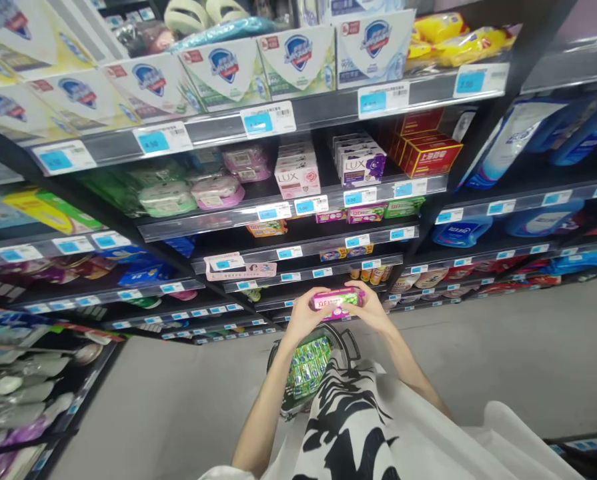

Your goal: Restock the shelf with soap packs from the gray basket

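Note:
A pink and green wrapped pack of soap [334, 301] is held level in front of the shelves, its printed front facing up towards me. My left hand [304, 312] grips its left end, and my right hand [371, 308] closes round the right end. More pink wrapping shows just beneath the front; whether it is a second pack I cannot tell. Below my hands, a dark shopping basket [354, 343] stands on the floor with several green packs [309, 365] inside. My clothing hides part of the basket.
Boxed soaps [298, 60] line the top shelf, with LUX boxes [298, 175] and red boxes [431, 152] beneath. Similar pink packs [365, 213] lie lower down. Blue bottles [461, 232] stand at right. A rack of utensils [33, 387] is at lower left, beside the grey floor [178, 400].

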